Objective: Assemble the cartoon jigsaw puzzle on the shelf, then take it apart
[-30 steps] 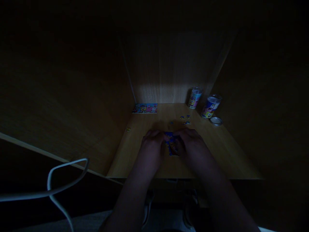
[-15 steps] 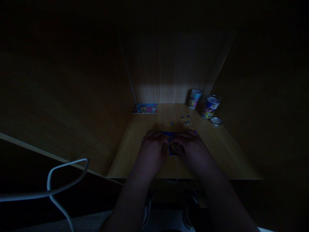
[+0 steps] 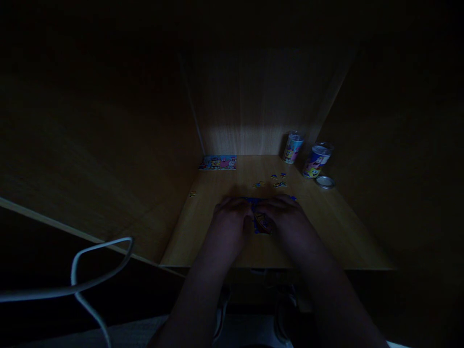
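Observation:
In dim light, a partly joined jigsaw puzzle (image 3: 261, 224), dark blue with a brown patch, lies flat on the wooden surface. My left hand (image 3: 233, 212) rests over its left part, fingers curled down on it and thumb pointing inward. From the other side my right hand (image 3: 281, 212) covers the right part, with its fingers bent and the thumb near the puzzle's middle. Both hands seem to pinch at the puzzle, though most fingertips are hidden. Just beyond are loose puzzle pieces (image 3: 280, 184), and a further piece (image 3: 193, 194) lies at the left.
A finished-looking cartoon puzzle strip (image 3: 218, 163) lies at the back left. Two cartoon-printed cans (image 3: 293, 148) stand at the back right, with a round lid (image 3: 325, 181) beside the nearer one. Wooden panels enclose the surface. A white cable (image 3: 76, 270) loops at lower left.
My right thumb and fingers have shifted slightly, baring a little more of the brown patch. My left hand stays almost in place, and the cans and loose pieces have not moved.

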The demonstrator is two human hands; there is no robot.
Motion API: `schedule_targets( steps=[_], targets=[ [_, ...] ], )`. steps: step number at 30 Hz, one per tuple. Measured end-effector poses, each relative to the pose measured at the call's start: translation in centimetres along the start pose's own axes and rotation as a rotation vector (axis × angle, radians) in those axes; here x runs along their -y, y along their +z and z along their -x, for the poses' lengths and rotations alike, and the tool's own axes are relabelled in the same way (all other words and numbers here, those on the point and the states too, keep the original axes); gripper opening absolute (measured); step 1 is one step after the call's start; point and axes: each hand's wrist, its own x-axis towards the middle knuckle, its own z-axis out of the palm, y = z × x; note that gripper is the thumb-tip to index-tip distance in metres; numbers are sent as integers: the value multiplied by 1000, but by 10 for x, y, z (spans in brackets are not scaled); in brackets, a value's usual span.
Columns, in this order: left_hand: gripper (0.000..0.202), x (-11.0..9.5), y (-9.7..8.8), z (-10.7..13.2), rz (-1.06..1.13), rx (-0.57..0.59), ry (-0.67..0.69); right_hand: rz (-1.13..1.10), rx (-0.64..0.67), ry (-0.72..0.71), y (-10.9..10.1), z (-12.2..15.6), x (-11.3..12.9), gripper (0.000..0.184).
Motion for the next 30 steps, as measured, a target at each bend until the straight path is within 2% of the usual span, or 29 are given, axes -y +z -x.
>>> schedule_targets(
  steps=[3,12,15,18,23,26,30],
  targets=[
    [28,0,0,0,-6,3,-4,18,-11,20,0,1,-1,42],
    [26,1,2,1,-18,-5,-4,38,2,42,0,1,0,39],
    [28,1,2,1,-36,-20,-12,55,-12,59,0,3,1,47],
    [30,2,1,2,-64,-41,-48,73,-19,66,1,5,2,55],
    [30,3,-3,1,-100,-83,-112,100,-26,65,5,6,0,50],
    [37,4,-10,3,-113,-99,-148,90,-29,66,4,6,0,51],
    [56,15,-32,11,-164,-116,-188,50,-87,79,1,6,-2,54]
  ],
)
